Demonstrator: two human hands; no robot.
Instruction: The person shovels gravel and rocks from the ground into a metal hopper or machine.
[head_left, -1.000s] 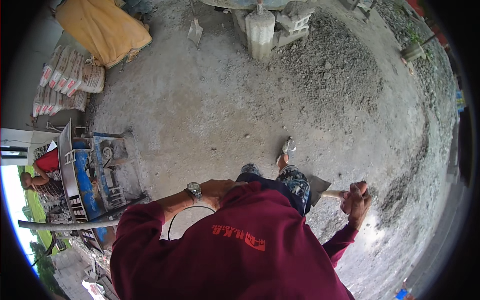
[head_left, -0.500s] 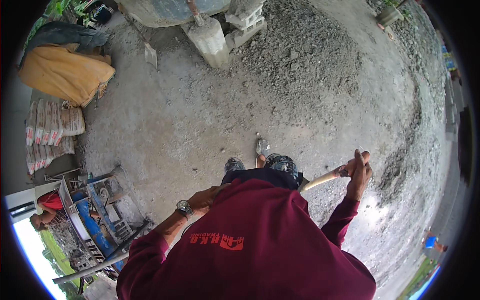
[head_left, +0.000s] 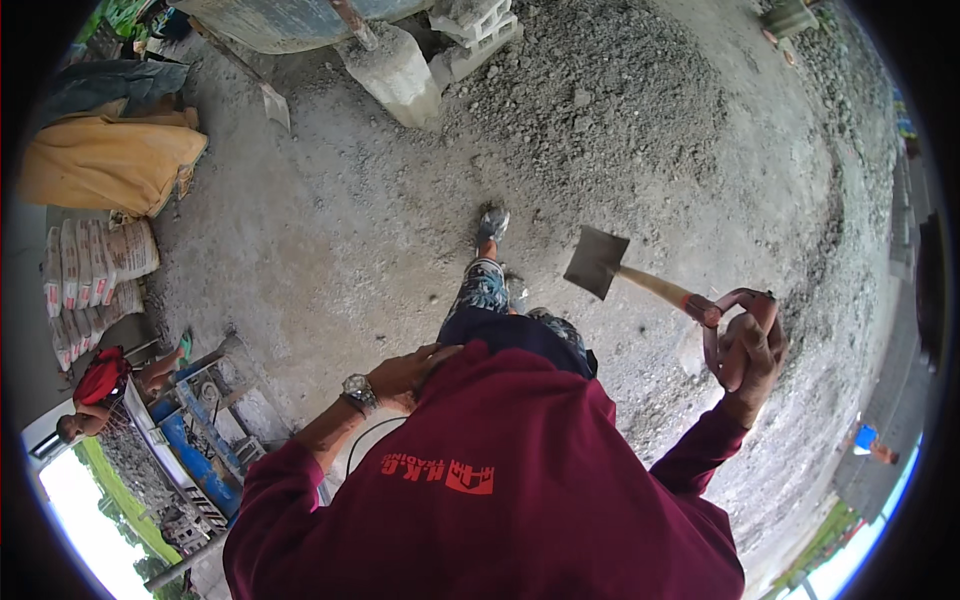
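Note:
My right hand (head_left: 752, 352) is closed round the red D-shaped grip of a shovel (head_left: 655, 284). Its pale wooden shaft slants away to the left, ending in a dark square blade (head_left: 597, 262) above the gritty ground. My left hand (head_left: 405, 376) rests at my waist against the hem of the maroon shirt (head_left: 540, 480). The fingertips there are hidden by the cloth, so whether they grip anything does not show. A metal wristwatch (head_left: 358, 390) sits on the left wrist.
A gravel heap (head_left: 600, 110) spreads ahead, beside hollow blocks (head_left: 480, 35) and a concrete post base (head_left: 395, 80). Another shovel (head_left: 272, 100) lies far left. Stacked sacks (head_left: 100, 265) stand at left; a person in red (head_left: 102, 380) is near blue metal equipment (head_left: 200, 465).
My right hand has moved outward to the right, and the shovel has swung forward so its blade now shows. One foot has stepped ahead. My left hand stays at the waist.

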